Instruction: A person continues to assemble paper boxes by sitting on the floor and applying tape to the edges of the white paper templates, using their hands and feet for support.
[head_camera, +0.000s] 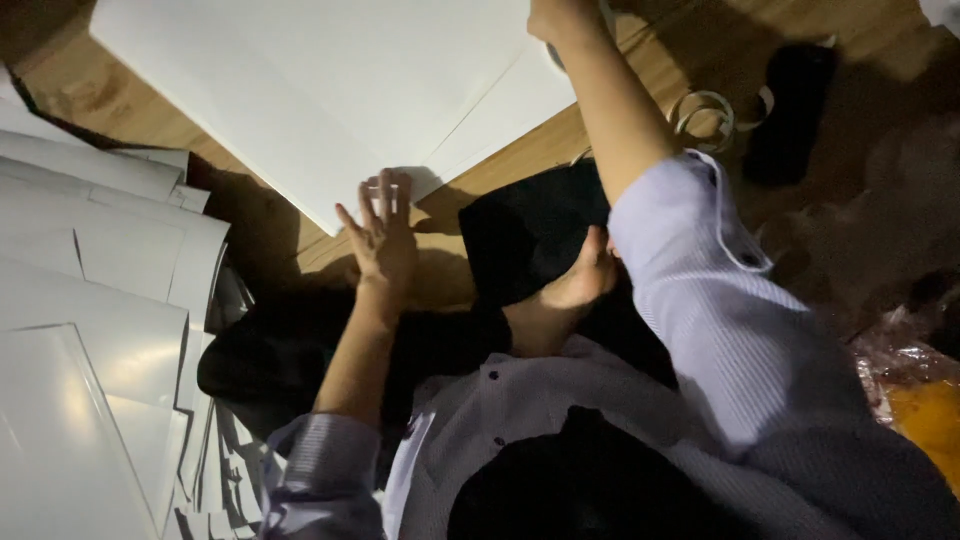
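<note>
Large white sheet (330, 90) lying on wooden floor (520, 165) — left hand (385, 240) pressing near corner, fingers spreading open. Right hand (550, 18) reaching over far edge — finger state unclear. Glossy white sheets (90, 330) piling at left; tape roll (705, 115) lying beside right forearm.

We are seeing open wooden floor (510, 170) lying just below the large white sheet (330, 90). Left of that sheet, stacked white sheets (90, 300) are crowding the way. Right of it, 1 tape roll (703, 118) and 1 black object (790, 110) are blocking passage.
</note>
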